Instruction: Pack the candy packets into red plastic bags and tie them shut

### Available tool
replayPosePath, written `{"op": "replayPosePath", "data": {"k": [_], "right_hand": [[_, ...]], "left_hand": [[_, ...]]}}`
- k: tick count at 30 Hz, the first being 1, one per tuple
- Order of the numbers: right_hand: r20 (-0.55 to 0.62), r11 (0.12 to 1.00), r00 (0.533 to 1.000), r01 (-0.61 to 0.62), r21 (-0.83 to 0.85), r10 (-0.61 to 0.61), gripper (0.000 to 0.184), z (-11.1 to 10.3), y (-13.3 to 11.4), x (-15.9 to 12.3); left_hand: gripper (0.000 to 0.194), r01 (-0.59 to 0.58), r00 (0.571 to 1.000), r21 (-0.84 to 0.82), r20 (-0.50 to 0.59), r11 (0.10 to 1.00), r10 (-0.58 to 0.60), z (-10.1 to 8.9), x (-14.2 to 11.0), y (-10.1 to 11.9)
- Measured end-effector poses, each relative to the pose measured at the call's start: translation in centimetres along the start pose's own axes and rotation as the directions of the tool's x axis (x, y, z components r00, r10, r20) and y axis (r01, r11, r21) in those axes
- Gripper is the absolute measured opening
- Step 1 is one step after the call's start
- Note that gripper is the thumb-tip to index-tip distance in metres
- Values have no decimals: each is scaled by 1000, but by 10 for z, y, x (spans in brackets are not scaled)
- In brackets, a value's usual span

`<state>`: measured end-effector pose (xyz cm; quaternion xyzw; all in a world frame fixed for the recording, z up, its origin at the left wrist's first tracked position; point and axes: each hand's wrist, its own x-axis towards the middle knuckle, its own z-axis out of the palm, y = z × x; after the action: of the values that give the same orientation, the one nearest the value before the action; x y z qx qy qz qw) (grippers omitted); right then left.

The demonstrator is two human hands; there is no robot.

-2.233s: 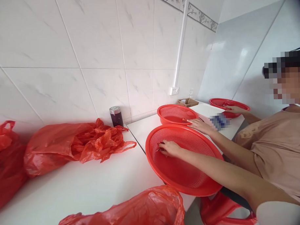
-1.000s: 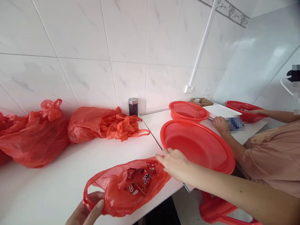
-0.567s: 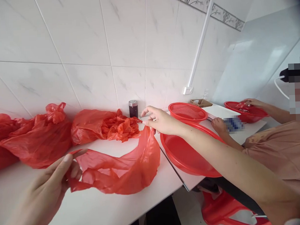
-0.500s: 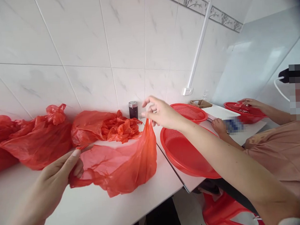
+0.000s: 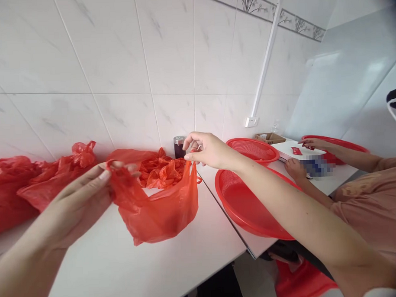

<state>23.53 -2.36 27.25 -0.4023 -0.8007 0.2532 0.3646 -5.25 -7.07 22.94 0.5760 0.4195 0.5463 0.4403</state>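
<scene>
A red plastic bag (image 5: 161, 217) hangs between my two hands just above the white table (image 5: 131, 272). My left hand (image 5: 89, 187) grips one of its handles, fingers running through the loop. At the other handle, my right hand (image 5: 206, 150) pinches with thumb and fingers. The bag sags in the middle, its mouth facing up; a darker patch shows low on its right side, and I cannot make out what is inside. Behind it lies a crumpled pile of red bags (image 5: 166, 171).
Knotted red bags (image 5: 52, 179) line the wall at left. A dark jar (image 5: 179, 145) with a metallic lid stands behind my right hand. Red baskets (image 5: 252, 207) occupy the adjoining table. A co-worker's hand (image 5: 313, 143) holds a small red item at right.
The bag's left side has risen with my left hand, and both handles now stand up. The co-worker's far hand has moved from the basket to over the table.
</scene>
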Motion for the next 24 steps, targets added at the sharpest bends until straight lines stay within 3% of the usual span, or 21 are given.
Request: {"op": "replayPosePath", "data": {"k": [3,5,7,10,13,16,18,21,24], "right_hand": [[60,991,997,38,132,-46,11,23,-10,1],[85,969,990,91,229,-113,8,43,-19,2],[78,930,973,180,321,-216,7,63,-27,2],[59,880,949,262,396,-309,10,85,-26,-3],[133,922,965,170,347,-228,24,97,-4,-11],[260,938,957,33,345,-129,14,104,23,-26],[204,922,976,-8,387,-77,10,106,29,-40],[64,905,998,-19,425,-9,11,104,14,-67],[184,910,975,38,413,-124,9,100,-9,-86]], "left_hand": [[47,223,962,-102,187,969,-201,16,-6,-11],[51,324,911,-13,274,946,-308,27,-11,-19],[45,314,867,153,355,937,-348,37,-15,-26],[35,267,840,353,371,897,-396,44,-18,-37],[42,364,817,333,334,870,-470,38,-18,-49],[45,438,793,247,346,864,-501,29,-17,-57],[46,474,781,176,367,863,-505,26,-17,-60],[37,477,805,41,380,878,-455,24,-19,-58],[28,409,786,85,473,909,-398,24,-22,-49]]}}
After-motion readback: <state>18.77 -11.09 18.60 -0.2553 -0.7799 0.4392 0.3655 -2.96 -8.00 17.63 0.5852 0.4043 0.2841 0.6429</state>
